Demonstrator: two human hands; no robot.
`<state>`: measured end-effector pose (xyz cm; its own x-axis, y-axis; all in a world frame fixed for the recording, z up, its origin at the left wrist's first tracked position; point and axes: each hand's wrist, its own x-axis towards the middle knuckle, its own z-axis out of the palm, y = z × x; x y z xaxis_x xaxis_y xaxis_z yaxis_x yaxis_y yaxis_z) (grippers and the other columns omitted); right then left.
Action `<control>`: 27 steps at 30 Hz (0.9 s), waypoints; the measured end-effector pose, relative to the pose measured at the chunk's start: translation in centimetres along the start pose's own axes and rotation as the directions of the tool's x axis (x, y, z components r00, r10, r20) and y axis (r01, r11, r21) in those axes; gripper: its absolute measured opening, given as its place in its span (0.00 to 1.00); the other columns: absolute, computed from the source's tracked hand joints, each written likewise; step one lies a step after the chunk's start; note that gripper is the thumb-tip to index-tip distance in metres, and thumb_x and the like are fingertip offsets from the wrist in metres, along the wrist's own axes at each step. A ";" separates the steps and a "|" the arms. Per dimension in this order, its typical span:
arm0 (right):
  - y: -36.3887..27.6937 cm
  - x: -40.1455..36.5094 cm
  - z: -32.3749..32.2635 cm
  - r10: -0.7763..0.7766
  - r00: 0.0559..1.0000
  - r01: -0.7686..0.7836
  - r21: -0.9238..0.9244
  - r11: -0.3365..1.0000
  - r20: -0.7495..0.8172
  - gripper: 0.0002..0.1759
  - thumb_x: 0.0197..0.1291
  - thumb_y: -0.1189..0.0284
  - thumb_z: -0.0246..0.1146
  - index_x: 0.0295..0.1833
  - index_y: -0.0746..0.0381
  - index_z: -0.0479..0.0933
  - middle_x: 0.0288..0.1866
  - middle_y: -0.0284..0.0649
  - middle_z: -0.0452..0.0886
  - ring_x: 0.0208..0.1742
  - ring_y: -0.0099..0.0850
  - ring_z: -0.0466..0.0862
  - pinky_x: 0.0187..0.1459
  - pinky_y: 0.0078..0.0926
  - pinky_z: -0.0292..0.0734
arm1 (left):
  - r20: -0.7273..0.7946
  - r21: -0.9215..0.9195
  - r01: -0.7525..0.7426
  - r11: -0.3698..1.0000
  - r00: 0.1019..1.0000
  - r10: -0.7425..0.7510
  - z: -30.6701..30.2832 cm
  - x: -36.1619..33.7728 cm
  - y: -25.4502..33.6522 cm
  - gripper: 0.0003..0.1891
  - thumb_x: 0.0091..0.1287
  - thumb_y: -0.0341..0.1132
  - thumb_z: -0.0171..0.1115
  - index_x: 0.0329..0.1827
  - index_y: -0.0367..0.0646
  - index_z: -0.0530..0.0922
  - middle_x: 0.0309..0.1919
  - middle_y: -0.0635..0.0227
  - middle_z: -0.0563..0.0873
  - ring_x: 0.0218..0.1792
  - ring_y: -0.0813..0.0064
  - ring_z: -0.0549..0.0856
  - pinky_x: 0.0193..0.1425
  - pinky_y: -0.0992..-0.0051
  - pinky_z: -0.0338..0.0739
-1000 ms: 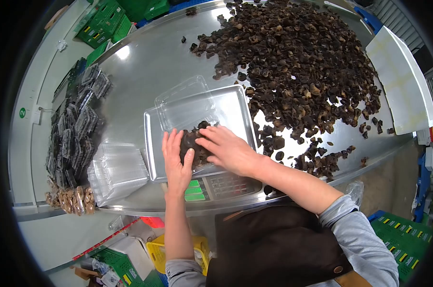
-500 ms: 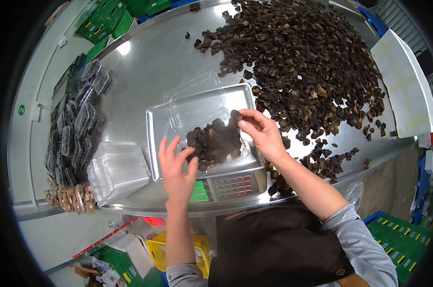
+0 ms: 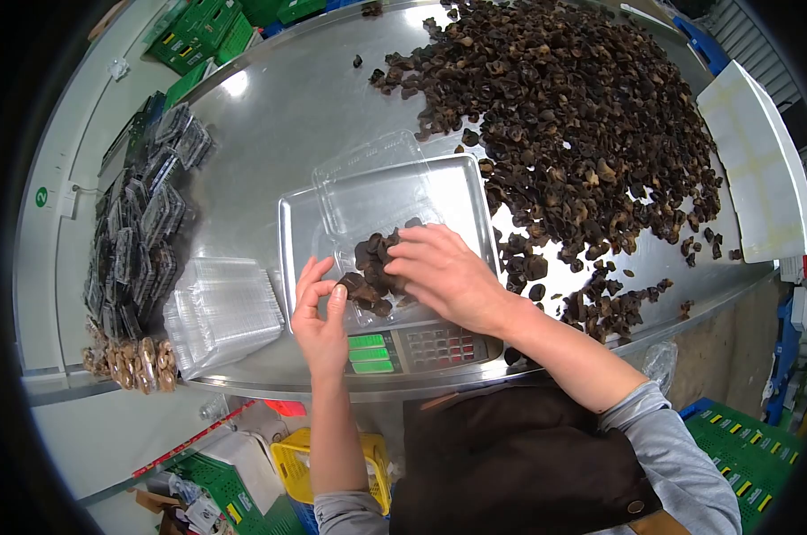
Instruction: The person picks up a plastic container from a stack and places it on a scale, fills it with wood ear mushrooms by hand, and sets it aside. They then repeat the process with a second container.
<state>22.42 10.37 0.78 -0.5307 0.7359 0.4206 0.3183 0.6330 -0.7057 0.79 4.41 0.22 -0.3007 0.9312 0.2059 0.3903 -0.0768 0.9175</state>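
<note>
Dark brown, curled wood ear mushrooms [image 3: 374, 256] are heaped in a clear plastic clamshell tub, whose lid [image 3: 368, 178] stands folded back. The tub sits on the steel pan [image 3: 452, 192] of a scale. At the heap's left edge, my left hand [image 3: 321, 316] has thumb and forefinger closed on a mushroom [image 3: 361, 292]. My right hand [image 3: 448, 276] lies over the right side of the heap, fingers stretched out and touching the mushrooms. It hides part of the tub. Green displays [image 3: 370, 354] glow on the scale's front.
A large spread of loose mushrooms [image 3: 573, 116] covers the right of the steel table [image 3: 252, 152]. Nested empty tubs [image 3: 221, 312] stand left of the scale, beside stacked filled packs [image 3: 140, 236]. A white box [image 3: 756, 169] borders the right side; a yellow basket [image 3: 292, 459] stands below.
My right hand has come down from the heap's top right and flattened over the mushrooms. The left thumb and forefinger have drawn together on a mushroom. The view has shifted slightly.
</note>
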 end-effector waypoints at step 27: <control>16.5 -8.1 -9.6 0.484 0.862 -0.495 -0.465 0.734 -0.154 0.14 0.58 0.72 0.67 0.50 0.56 0.80 0.47 0.41 0.77 0.47 0.45 0.83 0.48 0.42 0.79 | -0.161 -0.655 0.197 0.730 0.907 -0.389 -4.8 -3.2 1.9 0.06 0.73 0.30 0.58 0.45 0.36 0.75 0.39 0.54 0.86 0.39 0.59 0.88 0.35 0.74 0.86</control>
<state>39.49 17.17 -8.79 -0.1827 0.9772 0.1086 0.8616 0.2123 -0.4610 -1.64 -0.44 2.90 -0.5648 0.8171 -0.1156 -0.3442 -0.1059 0.9329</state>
